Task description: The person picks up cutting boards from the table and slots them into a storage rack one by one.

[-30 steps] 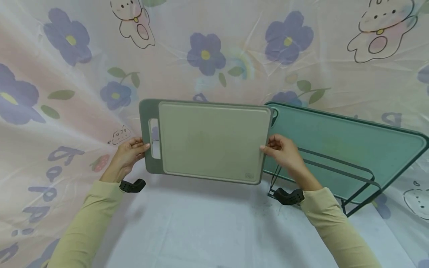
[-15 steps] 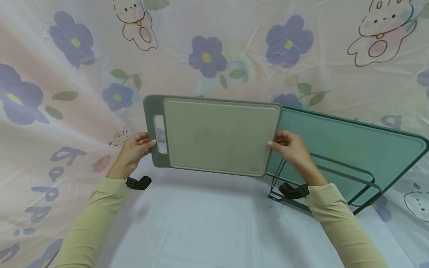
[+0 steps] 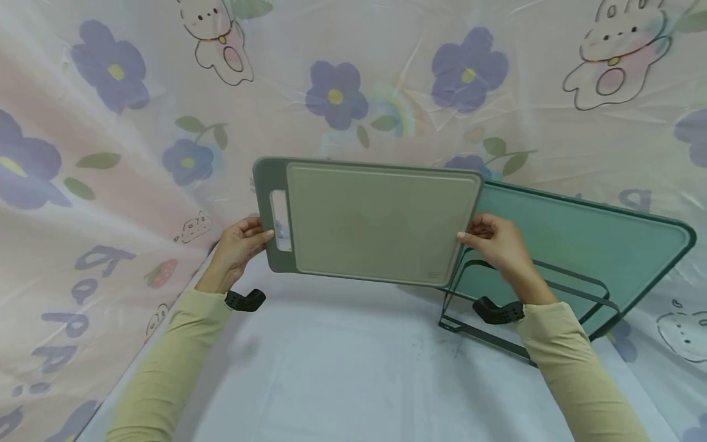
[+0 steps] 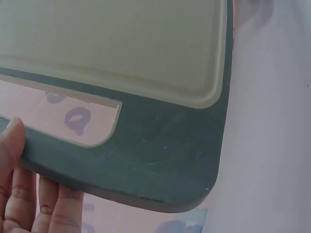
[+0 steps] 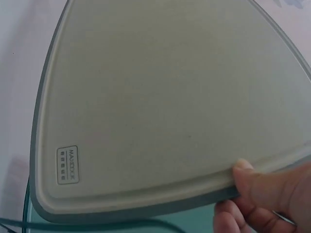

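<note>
A grey-green cutting board (image 3: 381, 224) with a beige face is held up on its long side above the table. My left hand (image 3: 239, 248) pinches its handle end beside the slot, thumb in front and fingers behind. At the opposite short edge my right hand (image 3: 499, 248) pinches the board the same way; in the right wrist view the thumb (image 5: 248, 177) presses near the groove. Behind the right hand, a larger teal cutting board (image 3: 585, 245) leans in a dark wire rack (image 3: 486, 337). The held board overlaps the rack's left end in the head view.
A white cloth covers the table (image 3: 331, 356). Behind and to the left hangs a curtain (image 3: 386, 37) printed with flowers and rabbits. The rack's foot reaches toward the table's middle, under the right forearm.
Both hands have carried the grey-green board to the right and slightly up, so it covers more of the teal board's left end. The grip stays the same.
</note>
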`<state>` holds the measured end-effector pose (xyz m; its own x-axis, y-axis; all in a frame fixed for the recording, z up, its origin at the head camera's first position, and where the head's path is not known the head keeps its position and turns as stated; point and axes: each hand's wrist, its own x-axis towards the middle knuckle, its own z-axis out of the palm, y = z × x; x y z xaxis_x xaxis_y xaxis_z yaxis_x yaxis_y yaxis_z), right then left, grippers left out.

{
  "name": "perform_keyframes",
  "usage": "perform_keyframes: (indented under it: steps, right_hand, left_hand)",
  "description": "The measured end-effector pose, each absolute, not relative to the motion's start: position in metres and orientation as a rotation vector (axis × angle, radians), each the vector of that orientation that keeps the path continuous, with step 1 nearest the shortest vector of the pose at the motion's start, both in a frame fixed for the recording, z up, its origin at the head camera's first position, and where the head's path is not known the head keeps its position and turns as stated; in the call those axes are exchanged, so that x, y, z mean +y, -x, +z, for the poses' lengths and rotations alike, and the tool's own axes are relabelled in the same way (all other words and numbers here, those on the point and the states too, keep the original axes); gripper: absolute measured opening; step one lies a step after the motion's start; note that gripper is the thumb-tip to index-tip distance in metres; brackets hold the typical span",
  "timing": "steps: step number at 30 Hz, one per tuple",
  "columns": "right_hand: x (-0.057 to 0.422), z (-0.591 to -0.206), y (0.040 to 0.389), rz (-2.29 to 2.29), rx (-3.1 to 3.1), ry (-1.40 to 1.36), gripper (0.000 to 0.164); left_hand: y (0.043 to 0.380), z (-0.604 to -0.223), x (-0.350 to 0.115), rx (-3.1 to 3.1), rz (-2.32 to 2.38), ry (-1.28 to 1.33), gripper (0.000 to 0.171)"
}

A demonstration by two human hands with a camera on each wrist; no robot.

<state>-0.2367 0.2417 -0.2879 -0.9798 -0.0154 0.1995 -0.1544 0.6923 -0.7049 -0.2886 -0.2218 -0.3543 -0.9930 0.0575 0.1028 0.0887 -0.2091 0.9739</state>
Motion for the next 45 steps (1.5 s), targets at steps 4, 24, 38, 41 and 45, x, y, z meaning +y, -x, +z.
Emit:
perform_keyframes:
  steps: [4, 24, 38, 41, 45]
  right_hand:
    - [0.249, -0.289, 0.235, 1.184, -2.738, -0.122, 0.047]
    - [0.284, -0.292, 0.223, 1.249, -2.705, -0.008, 0.054]
    - [0.307, -0.293, 0.207, 1.164, -2.658, 0.095, 0.058]
    - [0.313, -0.294, 0.204, 1.159, -2.648, 0.117, 0.058]
    - [0.320, -0.293, 0.199, 1.165, -2.619, 0.137, 0.057]
  left_hand:
    - [0.291, -0.354, -0.215, -1.963, -2.430, 0.172, 0.019]
    - [0.303, -0.351, -0.177, -2.055, -2.386, 0.275, 0.029]
    - [0.309, -0.354, -0.141, -2.039, -2.395, 0.245, 0.032]
    - [0.310, -0.354, -0.132, -2.014, -2.404, 0.230, 0.030]
    - [0.311, -0.355, -0.121, -1.989, -2.424, 0.236, 0.030]
